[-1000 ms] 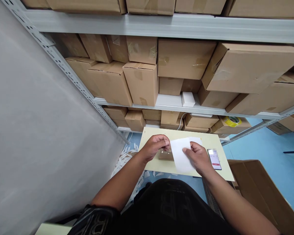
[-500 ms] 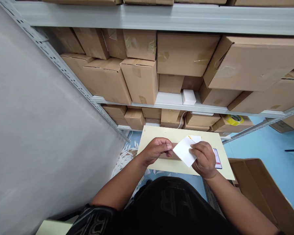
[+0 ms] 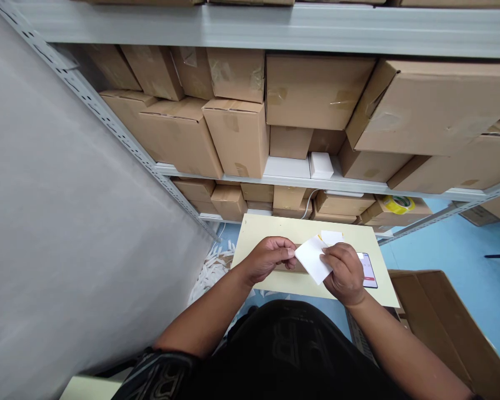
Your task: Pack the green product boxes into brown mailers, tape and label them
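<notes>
A white sheet of paper (image 3: 314,258) with a small yellow mark at its top corner is held between my hands, above the pale table (image 3: 275,225). My right hand (image 3: 345,272) grips its right side, thumb and fingers closed. At the left corner, my left hand (image 3: 270,258) pinches the sheet between thumb and curled fingers. Just behind it a second white piece of paper (image 3: 332,237) shows. Flat brown cardboard (image 3: 294,265) lies under the hands, mostly hidden. A phone (image 3: 369,270) with its screen lit rests by my right hand.
Shelves (image 3: 254,179) packed with cardboard boxes (image 3: 237,133) rise behind the table. A yellow tape roll (image 3: 399,204) sits on a lower box. White paper strips (image 3: 208,278) litter the floor at left, beside a grey wall (image 3: 66,222). A large open carton (image 3: 450,328) stands at right.
The sheet and my right hand have shifted slightly left and down. More of the second white piece and of the phone screen now shows.
</notes>
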A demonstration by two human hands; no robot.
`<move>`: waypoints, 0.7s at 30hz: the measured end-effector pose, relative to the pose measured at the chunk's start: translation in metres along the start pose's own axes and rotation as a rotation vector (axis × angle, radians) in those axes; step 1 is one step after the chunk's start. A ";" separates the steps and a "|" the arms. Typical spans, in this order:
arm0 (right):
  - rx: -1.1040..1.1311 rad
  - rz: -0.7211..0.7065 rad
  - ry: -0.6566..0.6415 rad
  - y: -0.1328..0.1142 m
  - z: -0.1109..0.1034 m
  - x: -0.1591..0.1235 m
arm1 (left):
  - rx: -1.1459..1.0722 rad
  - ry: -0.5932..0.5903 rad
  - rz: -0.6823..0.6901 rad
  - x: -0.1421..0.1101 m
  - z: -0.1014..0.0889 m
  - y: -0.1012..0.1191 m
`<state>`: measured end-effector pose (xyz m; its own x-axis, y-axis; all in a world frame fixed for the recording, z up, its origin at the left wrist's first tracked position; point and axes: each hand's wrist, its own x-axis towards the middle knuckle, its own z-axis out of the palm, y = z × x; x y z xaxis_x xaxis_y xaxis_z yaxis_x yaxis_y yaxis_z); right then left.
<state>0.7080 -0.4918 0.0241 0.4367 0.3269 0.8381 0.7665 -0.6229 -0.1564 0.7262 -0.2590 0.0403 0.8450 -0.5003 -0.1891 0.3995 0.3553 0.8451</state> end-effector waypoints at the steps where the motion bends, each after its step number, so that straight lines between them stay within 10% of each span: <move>1: 0.005 0.006 -0.022 0.000 0.001 0.000 | 0.000 -0.004 0.003 0.000 0.000 0.000; 9: 0.332 0.147 -0.378 -0.016 0.001 0.001 | 0.193 -0.030 0.073 -0.001 -0.003 0.002; 14: 0.422 0.357 -0.291 -0.027 0.007 -0.002 | 0.294 -0.016 0.117 0.000 0.002 0.001; 21: 0.256 0.219 -0.177 -0.033 0.009 -0.001 | 0.244 0.028 0.112 -0.001 0.008 -0.011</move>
<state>0.6866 -0.4648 0.0236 0.6607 0.3374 0.6706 0.7290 -0.5014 -0.4660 0.7181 -0.2686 0.0353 0.8898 -0.4457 -0.0982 0.2082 0.2050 0.9564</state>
